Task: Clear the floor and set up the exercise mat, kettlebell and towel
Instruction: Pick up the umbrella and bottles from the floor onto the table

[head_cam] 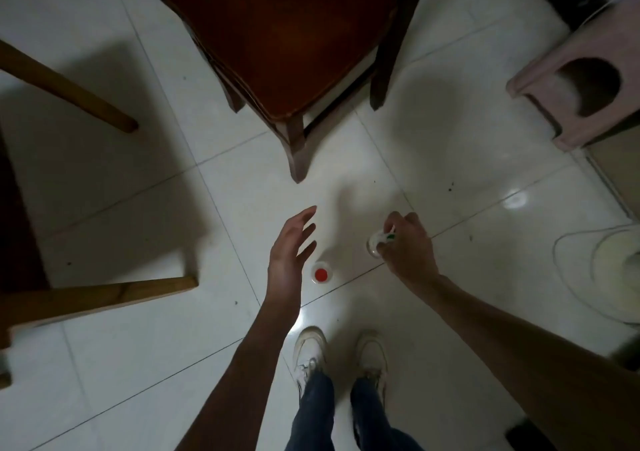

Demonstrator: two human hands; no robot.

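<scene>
Red-capped bottle (322,273) upright on tiles, L grip (289,248) released beside it, R grip (408,248) grasping clear bottle (375,243) (chair (277,35) ahead).

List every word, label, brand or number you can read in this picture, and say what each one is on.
None can be read.
Bottle in the right hand: its wrapper shows white and green, too blurred to read.
Red-capped bottle on the floor: no label shows from above.
White shoes: no legible mark.
Wooden chair and pink plastic stool: no lettering visible.
</scene>
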